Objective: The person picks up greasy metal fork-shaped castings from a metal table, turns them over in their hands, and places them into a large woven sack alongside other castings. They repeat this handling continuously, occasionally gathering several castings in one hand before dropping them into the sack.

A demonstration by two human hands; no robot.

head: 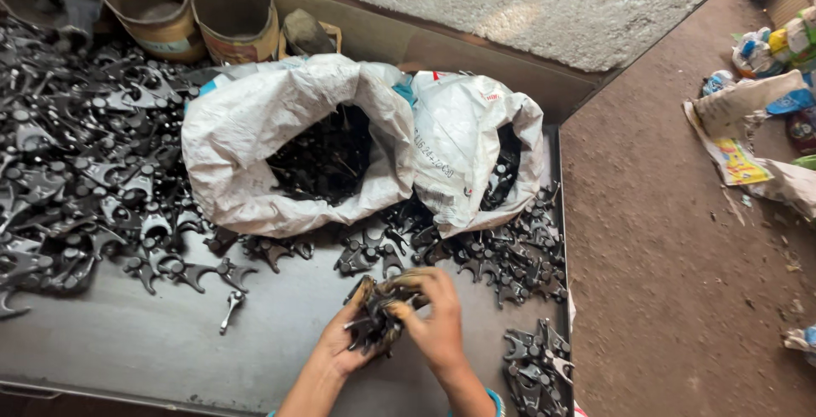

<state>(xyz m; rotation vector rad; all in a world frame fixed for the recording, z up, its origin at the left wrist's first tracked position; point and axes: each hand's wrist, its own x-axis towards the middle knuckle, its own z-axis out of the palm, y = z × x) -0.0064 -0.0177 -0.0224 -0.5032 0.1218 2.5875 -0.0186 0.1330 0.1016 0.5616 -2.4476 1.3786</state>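
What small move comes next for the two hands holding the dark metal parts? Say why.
Probably lower the bunch of dark metal fork-shaped parts onto the bare grey metal tray. Both the left hand and right hand are wrapped around it, and neither white woven sack is within easy reach.

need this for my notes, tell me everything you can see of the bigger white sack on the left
The bigger white sack is woven plastic by its look, crumpled and grimy. It lies slumped on the grey metal tray, its rolled-back mouth open toward the camera, showing dark metal parts inside. Its right side presses against a second white sack. Loose fork-shaped parts crowd its left and lower edges. Neither hand touches it.
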